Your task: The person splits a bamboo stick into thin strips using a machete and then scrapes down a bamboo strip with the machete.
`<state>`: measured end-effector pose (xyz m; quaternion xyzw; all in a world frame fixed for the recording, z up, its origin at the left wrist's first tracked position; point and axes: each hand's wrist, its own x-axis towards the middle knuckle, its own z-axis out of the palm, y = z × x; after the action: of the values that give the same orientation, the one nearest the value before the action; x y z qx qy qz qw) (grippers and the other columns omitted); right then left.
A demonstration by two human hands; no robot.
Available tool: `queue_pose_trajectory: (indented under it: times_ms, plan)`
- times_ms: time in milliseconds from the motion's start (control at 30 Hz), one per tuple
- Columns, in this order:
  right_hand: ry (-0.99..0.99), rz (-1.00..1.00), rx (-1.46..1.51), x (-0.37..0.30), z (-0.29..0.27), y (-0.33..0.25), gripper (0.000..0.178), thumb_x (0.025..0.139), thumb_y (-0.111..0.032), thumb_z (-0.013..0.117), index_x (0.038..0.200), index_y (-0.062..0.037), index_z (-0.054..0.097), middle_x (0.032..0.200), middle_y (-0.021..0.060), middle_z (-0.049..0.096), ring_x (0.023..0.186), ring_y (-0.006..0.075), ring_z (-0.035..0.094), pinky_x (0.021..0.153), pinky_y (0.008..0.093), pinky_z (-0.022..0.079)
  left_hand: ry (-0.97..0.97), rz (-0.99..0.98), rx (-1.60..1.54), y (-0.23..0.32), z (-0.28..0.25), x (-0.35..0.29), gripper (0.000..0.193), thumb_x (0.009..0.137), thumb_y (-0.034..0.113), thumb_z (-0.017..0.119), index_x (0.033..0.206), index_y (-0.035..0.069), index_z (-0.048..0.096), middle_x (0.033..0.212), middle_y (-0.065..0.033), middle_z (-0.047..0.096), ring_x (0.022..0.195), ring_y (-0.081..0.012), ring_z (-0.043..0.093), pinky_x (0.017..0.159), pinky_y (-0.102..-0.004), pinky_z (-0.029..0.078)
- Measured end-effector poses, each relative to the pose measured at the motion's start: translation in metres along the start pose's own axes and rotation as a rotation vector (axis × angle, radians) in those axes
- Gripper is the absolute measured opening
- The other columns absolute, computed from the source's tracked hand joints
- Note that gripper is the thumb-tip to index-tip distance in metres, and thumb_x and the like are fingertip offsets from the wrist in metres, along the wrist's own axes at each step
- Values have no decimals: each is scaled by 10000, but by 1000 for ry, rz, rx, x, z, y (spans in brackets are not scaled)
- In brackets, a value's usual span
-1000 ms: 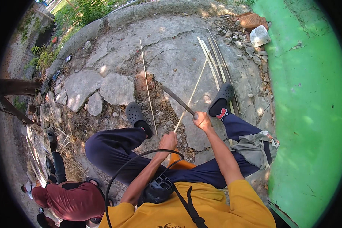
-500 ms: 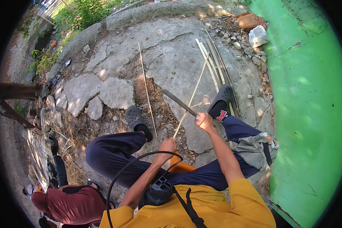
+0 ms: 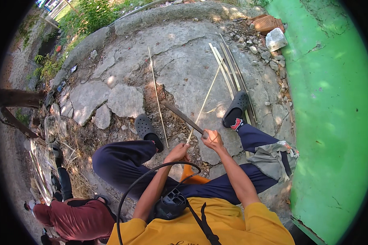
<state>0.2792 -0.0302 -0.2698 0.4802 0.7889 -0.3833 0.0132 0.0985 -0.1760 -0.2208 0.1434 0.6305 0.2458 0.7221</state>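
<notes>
My left hand point(image 3: 178, 152) is closed around the near end of a long, thin, pale bamboo strip point(image 3: 206, 100), which slants away from me to the far right. My right hand point(image 3: 212, 139) grips a long dark-bladed knife point(image 3: 182, 116), like a machete, its blade pointing forward and left. The blade crosses the strip just beyond my left hand; whether its edge touches the strip I cannot tell. A small pale shaving point(image 3: 209, 110) shows beside the strip. Several split bamboo strips point(image 3: 229, 67) lie at the far right, partly under my right shoe point(image 3: 237, 107).
One thin strip point(image 3: 156, 92) lies on the cracked concrete near my left shoe point(image 3: 145, 127). A green wall point(image 3: 331, 122) rises at right, with rubble and a white block point(image 3: 276, 39) beside it. Another person in maroon point(image 3: 79, 218) is at lower left. An orange object point(image 3: 191, 173) sits between my legs.
My right hand with the knife has come nearer to me and to the left, so the blade now crosses the strip closer to my left hand. The left hand stays almost in place.
</notes>
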Motion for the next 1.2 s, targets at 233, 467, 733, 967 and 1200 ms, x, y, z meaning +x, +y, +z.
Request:
queue_pose_trajectory:
  times_ms: [233, 467, 733, 967, 1200]
  plan:
    - [-16, -111, -44, -14, -3, -16, 317, 784, -311, 740, 1045, -137, 690, 800, 236, 690, 834, 460, 672, 737, 518, 549, 144, 191, -195, -15, -10, 25, 353, 1104, 281, 355, 1134, -1, 565, 845, -86, 664, 559, -125, 588, 506, -272, 475]
    - [-23, -217, 4, -20, 5, -9, 298, 775, -289, 745, 1008, -119, 672, 797, 235, 683, 827, 465, 661, 712, 513, 543, 4, 65, -480, 10, 1, 6, 357, 1123, 293, 327, 1118, 20, 558, 652, 67, 321, 475, -55, 250, 438, -251, 210]
    - [11, -140, -22, -6, -3, -14, 286, 765, -266, 730, 1006, -120, 682, 837, 236, 693, 839, 462, 663, 737, 525, 541, 84, 157, -284, -5, 3, 17, 365, 1114, 349, 347, 862, 117, 472, 621, 66, 311, 441, -54, 235, 399, -277, 181]
    - [-108, -160, -113, -13, -15, -19, 274, 783, -271, 696, 1009, -117, 695, 863, 235, 702, 847, 460, 670, 753, 532, 545, 234, 236, 10, -29, -3, 33, 371, 1101, 364, 382, 856, 116, 508, 604, 54, 348, 451, -73, 319, 406, -288, 249]
    - [-26, -106, -150, -2, -3, -10, 300, 787, -278, 667, 1045, -129, 698, 895, 228, 712, 864, 448, 681, 785, 537, 550, 525, 375, 459, -14, 8, 24, 434, 1056, 323, 416, 848, 7, 629, 789, -214, 657, 797, -411, 650, 737, -498, 480]
